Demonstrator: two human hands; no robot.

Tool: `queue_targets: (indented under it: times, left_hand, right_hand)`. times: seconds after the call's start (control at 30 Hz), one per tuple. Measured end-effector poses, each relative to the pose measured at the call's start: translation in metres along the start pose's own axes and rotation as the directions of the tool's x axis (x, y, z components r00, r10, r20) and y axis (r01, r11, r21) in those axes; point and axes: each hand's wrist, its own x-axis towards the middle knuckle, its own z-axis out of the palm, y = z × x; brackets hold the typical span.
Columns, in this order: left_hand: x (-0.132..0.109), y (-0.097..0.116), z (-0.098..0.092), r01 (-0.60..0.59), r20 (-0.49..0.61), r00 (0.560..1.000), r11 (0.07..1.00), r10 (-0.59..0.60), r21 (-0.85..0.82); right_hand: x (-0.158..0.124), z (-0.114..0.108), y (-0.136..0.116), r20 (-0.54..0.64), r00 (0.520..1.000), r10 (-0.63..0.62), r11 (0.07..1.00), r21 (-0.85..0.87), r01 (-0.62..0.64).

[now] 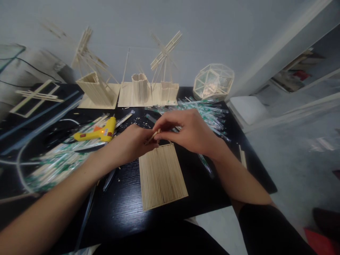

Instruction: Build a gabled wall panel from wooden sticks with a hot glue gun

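Note:
My left hand (142,140) and my right hand (183,129) meet above the far edge of a flat panel of wooden sticks (163,177). Both are closed, fingertips pinching a short piece of wooden stick (157,133) between them. Its full length is hidden by the fingers. The panel lies on the black table, its sticks side by side with a narrow dark gap near the middle. Left of my left hand rests a yellow hot glue gun (102,132), a small orange light glowing on it, on top of wrapped chopsticks (61,156).
Stick models on square bases stand at the back, including a tapered tower (98,90) and a windmill frame (166,53). A faceted stick polyhedron (214,81) sits back right, behind a heap of plastic wrappers (208,113). A stick cross frame (37,97) lies far left. A white stool (249,109) stands beside the table.

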Motion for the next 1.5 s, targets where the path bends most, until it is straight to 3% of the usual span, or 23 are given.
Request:
queue_targets:
  times: [0.33, 1.5]
  left_hand:
    - [-0.0008, 0.0031, -0.0019, -0.032, -0.019, 0.999, 0.997, 0.031, -0.065]
    - [-0.0017, -0.0026, -0.0011, -0.038, -0.005, 0.999, 0.998, 0.038, -0.057]
  right_hand:
    - [-0.0020, -0.0044, 0.0032, 0.002, 0.997, 0.072, 0.984, 0.163, -0.071]
    - [-0.0024, -0.0029, 0.0013, 0.011, 1.000, 0.016, 0.998, 0.067, -0.016]
